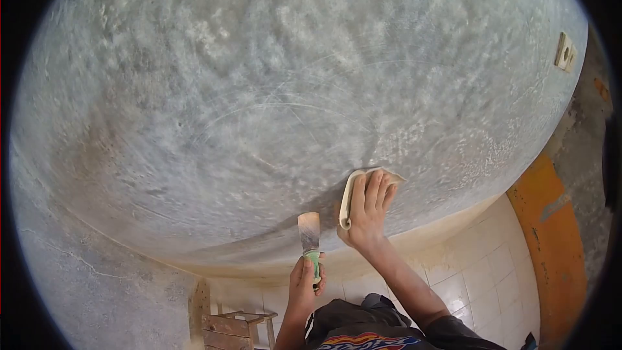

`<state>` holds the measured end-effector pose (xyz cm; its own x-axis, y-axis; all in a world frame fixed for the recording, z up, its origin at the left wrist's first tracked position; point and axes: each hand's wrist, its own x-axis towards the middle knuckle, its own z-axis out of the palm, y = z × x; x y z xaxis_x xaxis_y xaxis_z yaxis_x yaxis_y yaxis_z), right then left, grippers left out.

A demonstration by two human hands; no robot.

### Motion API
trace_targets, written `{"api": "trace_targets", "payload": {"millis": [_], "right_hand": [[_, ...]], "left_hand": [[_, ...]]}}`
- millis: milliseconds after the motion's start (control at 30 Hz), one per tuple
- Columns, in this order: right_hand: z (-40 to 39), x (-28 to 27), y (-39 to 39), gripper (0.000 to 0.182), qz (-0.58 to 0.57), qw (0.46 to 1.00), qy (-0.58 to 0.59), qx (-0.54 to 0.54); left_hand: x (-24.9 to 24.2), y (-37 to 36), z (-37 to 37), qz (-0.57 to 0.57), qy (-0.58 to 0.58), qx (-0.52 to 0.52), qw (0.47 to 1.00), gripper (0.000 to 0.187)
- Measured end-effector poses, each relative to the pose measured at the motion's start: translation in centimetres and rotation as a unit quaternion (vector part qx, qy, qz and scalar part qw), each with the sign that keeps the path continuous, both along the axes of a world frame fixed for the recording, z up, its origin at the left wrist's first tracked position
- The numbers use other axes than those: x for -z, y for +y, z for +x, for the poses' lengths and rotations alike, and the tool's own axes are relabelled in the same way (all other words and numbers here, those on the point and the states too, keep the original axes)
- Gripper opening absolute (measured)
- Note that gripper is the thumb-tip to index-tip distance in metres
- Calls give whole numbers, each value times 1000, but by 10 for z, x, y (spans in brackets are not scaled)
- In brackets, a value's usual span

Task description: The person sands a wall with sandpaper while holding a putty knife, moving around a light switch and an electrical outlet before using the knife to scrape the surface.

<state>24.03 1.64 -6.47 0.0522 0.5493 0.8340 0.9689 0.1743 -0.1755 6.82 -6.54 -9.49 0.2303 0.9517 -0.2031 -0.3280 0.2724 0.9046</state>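
Fingers of my left hand are wrapped round the green handle of a putty knife, its worn metal blade pointing up near the foot of the wall. My right hand presses a folded cream sheet against the grey, mottled wall. The sheet's near edge is curled, and its upper right corner sticks out past my fingers. Thin curved scratches run across the wall above both hands.
A wooden stool stands at the bottom left, by the wall corner. Pale floor tiles lie below. An orange painted surface is at the right, and a socket plate is on the wall at upper right.
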Motion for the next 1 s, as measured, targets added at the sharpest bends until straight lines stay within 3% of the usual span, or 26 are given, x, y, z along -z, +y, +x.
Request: {"api": "trace_targets", "payload": {"millis": [33, 133, 267, 300, 367, 500, 567, 600, 667, 733, 800, 900, 933, 1000], "right_hand": [[-1, 8, -2, 71, -3, 1000, 1, 1], [-4, 64, -15, 66, -187, 979, 42, -70], [-5, 93, -22, 74, -166, 983, 26, -69], [-5, 64, -18, 74, -167, 983, 30, -70], [-2, 8, -8, 75, -60, 997, 21, -41], [-7, 37, 2, 73, -62, 998, 9, 6], [-8, 91, -19, 68, -324, 942, 54, -72], [-3, 105, -20, 68, -325, 942, 54, -68], [4, 122, -20, 72, -170, 984, 14, -56], [16, 69, -1, 72, -50, 995, 61, 54], [41, -4, 7, 79, 67, 991, 93, 61], [58, -12, 10, 82, 58, 993, 89, 46], [53, 18, 12, 80, 82, 994, 66, 40], [33, 110, -2, 79, -37, 995, 87, 20]], "left_hand": [[0, -1, -1, 4, 6, 2, 1000, 42], [1, 0, -1, 4, 7, 2, 1000, 42], [2, -1, -1, 1, 4, 1, 1000, 43], [1, -1, -1, 0, 9, 1, 1000, 43], [1, 1, 1, 5, 7, 5, 1000, 43], [-3, 3, 6, 2, 8, 7, 1000, 43], [-1, 3, 7, 19, 1, 6, 1000, 43], [0, 2, 8, 18, 0, 10, 1000, 43], [-1, 4, 7, 11, 18, 4, 1000, 44], [-3, 5, 5, 13, 20, 13, 1000, 45], [-2, 5, 6, 16, 20, 21, 999, 46], [0, 7, 5, 14, 20, 26, 999, 47], [1, 8, 5, 15, 20, 28, 999, 47], [2, 9, 7, 16, 18, 34, 999, 48]]}}
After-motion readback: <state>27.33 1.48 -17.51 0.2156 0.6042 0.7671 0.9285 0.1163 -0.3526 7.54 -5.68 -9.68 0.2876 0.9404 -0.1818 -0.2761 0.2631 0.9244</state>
